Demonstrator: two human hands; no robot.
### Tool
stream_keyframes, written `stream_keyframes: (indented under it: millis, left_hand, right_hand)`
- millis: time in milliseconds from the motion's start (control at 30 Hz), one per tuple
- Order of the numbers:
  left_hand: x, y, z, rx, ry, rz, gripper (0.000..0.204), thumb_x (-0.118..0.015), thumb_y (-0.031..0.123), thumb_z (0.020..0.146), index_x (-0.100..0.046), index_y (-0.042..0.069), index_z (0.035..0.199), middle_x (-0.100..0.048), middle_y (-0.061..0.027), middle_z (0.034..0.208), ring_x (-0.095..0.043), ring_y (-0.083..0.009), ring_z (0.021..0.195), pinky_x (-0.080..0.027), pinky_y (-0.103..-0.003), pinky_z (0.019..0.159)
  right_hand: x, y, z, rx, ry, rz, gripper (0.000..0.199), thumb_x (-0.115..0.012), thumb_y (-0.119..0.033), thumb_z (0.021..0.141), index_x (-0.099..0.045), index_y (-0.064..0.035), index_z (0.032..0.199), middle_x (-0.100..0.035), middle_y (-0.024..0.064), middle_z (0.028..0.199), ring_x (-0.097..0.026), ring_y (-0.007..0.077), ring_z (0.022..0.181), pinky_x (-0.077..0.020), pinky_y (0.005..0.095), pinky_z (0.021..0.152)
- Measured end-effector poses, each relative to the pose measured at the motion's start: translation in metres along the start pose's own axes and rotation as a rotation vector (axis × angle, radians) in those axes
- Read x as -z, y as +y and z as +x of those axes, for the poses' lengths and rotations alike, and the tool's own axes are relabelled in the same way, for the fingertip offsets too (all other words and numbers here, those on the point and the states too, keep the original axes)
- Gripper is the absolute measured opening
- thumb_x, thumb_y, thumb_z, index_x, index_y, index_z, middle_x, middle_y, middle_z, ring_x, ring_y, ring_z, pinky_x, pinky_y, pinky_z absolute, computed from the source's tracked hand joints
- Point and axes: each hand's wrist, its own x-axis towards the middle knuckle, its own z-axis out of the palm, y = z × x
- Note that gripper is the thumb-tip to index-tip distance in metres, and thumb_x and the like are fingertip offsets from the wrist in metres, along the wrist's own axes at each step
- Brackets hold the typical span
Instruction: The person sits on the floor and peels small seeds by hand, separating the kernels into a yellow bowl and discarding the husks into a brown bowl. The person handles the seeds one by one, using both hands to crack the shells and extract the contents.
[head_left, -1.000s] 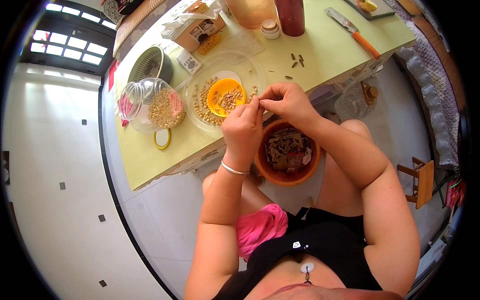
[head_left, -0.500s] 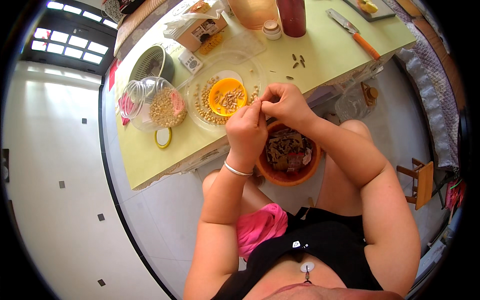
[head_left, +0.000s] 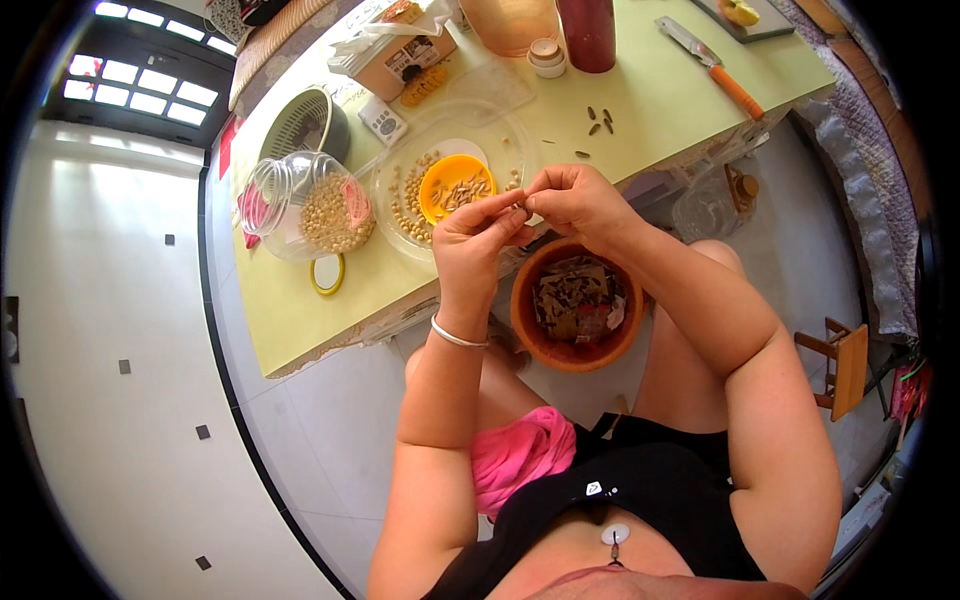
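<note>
My left hand and my right hand meet at the fingertips over the table's front edge. Both are pinched on a small dark sunflower seed, mostly covered by the fingers. Just left of them, a yellow dish with pale shelled kernels sits inside a clear plastic tray. Round, cream-coloured beans lie around the dish. Several dark unshelled seeds are scattered on the table beyond my right hand. Below the hands stands an orange-brown bucket holding dark shells and scraps.
A clear jar of beans lies on its side, with a yellow-rimmed lid nearby. Behind are a green basket, a white remote-like device, a tissue box, a dark red cup and an orange-handled knife.
My left hand has shifted slightly left and turned, its fingers now straighter. The right hand stays near the same spot, still pinching.
</note>
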Motion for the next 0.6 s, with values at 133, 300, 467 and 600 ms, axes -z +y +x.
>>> stream_keyframes:
  millis: [133, 300, 467, 600]
  left_hand:
    - [-0.0002, 0.0005, -0.0005, -0.011, 0.013, 0.034, 0.021, -0.069, -0.005, 0.086, -0.071, -0.006, 0.106, -0.073, -0.0128, 0.088, -0.069, -0.0162, 0.068, -0.057, -0.025, 0.064]
    - [-0.0025, 0.003, -0.0032, -0.121, 0.033, 0.259, 0.018, -0.069, -0.006, 0.086, -0.072, -0.005, 0.104, -0.072, -0.0097, 0.086, -0.068, -0.013, 0.068, -0.056, -0.023, 0.064]
    - [-0.001, 0.0016, -0.0053, -0.156, 0.016, 0.243, 0.018, -0.068, -0.006, 0.087, -0.071, -0.006, 0.105, -0.071, -0.0075, 0.086, -0.068, -0.0107, 0.07, -0.056, -0.021, 0.065]
    - [-0.0037, 0.0078, -0.0071, -0.1, 0.018, 0.189, 0.02, -0.068, -0.005, 0.087, -0.071, -0.006, 0.107, -0.072, -0.0081, 0.087, -0.068, -0.0105, 0.071, -0.056, -0.021, 0.065]
  right_hand:
    - [-0.0036, -0.0023, -0.0042, 0.019, 0.029, -0.097, 0.004, -0.067, -0.008, 0.084, -0.065, -0.0041, 0.083, -0.056, -0.0025, 0.068, -0.042, 0.0032, 0.054, -0.0318, 0.0202, 0.048]
    - [-0.0088, -0.0039, -0.0084, 0.058, 0.038, -0.229, 0.01, -0.069, -0.013, 0.087, -0.065, -0.0033, 0.088, -0.061, -0.0009, 0.075, -0.048, 0.0031, 0.06, -0.0356, 0.0196, 0.051]
    - [-0.0068, -0.0028, -0.0058, 0.071, -0.001, -0.241, 0.014, -0.07, -0.016, 0.089, -0.065, -0.0025, 0.09, -0.064, -0.0002, 0.078, -0.051, 0.0038, 0.061, -0.0382, 0.02, 0.052]
    - [-0.007, -0.0024, -0.0082, 0.137, 0.017, -0.328, 0.014, -0.068, -0.015, 0.09, -0.065, -0.0018, 0.094, -0.064, 0.0007, 0.079, -0.052, 0.0041, 0.061, -0.0399, 0.0198, 0.053]
